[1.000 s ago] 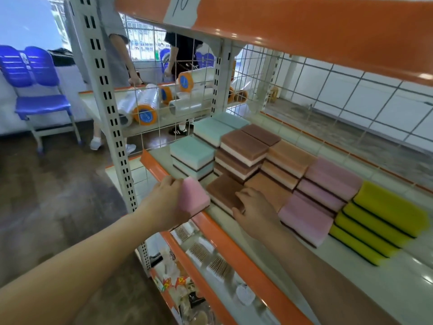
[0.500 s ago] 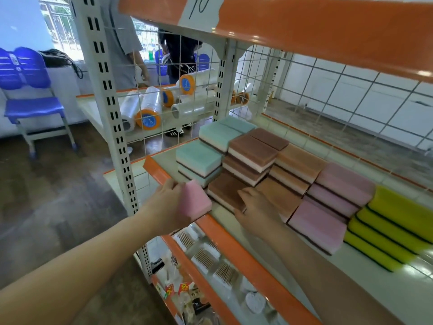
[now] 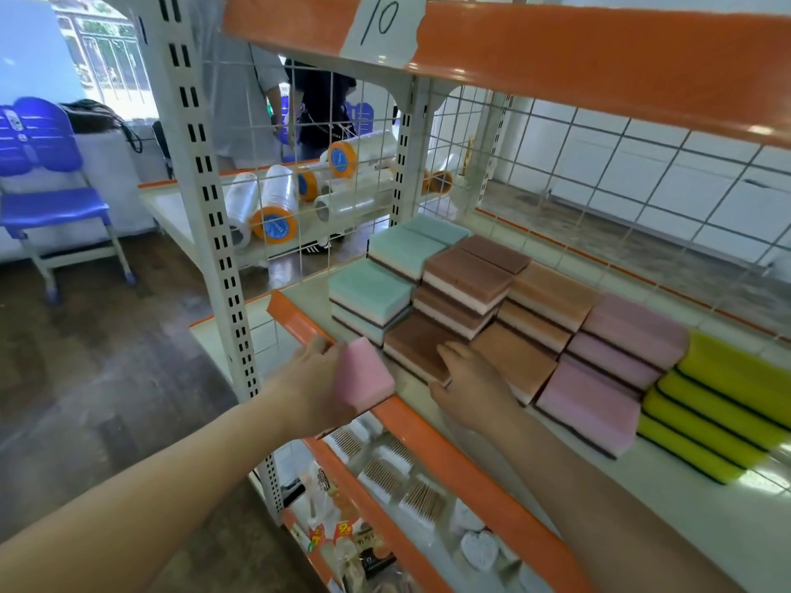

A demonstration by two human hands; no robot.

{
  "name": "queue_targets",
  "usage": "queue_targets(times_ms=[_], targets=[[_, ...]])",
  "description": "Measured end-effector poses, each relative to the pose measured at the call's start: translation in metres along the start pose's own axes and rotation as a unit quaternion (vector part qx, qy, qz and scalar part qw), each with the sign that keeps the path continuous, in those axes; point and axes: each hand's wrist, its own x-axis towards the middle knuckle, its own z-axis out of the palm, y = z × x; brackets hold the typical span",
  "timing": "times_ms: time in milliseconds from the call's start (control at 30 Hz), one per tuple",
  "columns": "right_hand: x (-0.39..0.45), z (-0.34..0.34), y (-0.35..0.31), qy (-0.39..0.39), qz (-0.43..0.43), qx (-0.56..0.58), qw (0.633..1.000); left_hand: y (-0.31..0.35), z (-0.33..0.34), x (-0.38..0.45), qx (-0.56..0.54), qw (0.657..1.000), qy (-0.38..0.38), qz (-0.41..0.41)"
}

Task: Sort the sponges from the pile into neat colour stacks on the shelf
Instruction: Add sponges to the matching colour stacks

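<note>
My left hand (image 3: pixel 312 378) grips a pink sponge (image 3: pixel 364 374) just above the orange front rail (image 3: pixel 449 460) of the shelf. My right hand (image 3: pixel 471 378) rests on the near edge of a dark brown sponge (image 3: pixel 415 340) lying flat at the shelf front, fingers on its top. Behind stand colour stacks: mint green (image 3: pixel 368 293), dark brown (image 3: pixel 466 280), light brown (image 3: pixel 543 301), pink (image 3: pixel 616 353) and yellow (image 3: pixel 719 404).
A white upright post (image 3: pixel 209 216) rises at the left of the shelf. A wire grid (image 3: pixel 620 173) backs it. Rolls of plastic wrap (image 3: pixel 274 207) lie on a table behind, where a person stands. The lower shelf (image 3: pixel 385 477) holds small packaged goods. A blue chair (image 3: pixel 43 186) is at left.
The view has shifted slightly; both hands stay almost where they were, the left still holding the pink sponge and the right still on the dark brown sponge.
</note>
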Motion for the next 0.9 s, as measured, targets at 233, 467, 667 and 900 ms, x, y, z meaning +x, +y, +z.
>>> queue_targets(times_ms=[233,467,667,900], targets=[[-0.012,-0.003,0.002,0.021,0.009,0.023,0.999,0.004,0.001,0.000,-0.006,1.000,0.002,0.028],[-0.031,-0.013,0.016,0.024,0.021,0.018,0.999,0.018,0.006,-0.001,0.011,0.998,0.017,0.059],[-0.055,-0.026,0.037,0.022,0.058,0.016,0.998,0.046,0.011,-0.001,0.019,0.996,0.014,0.086],[-0.087,-0.039,0.074,0.023,0.106,-0.001,0.994,0.087,0.010,0.002,0.025,0.990,0.029,0.139]])
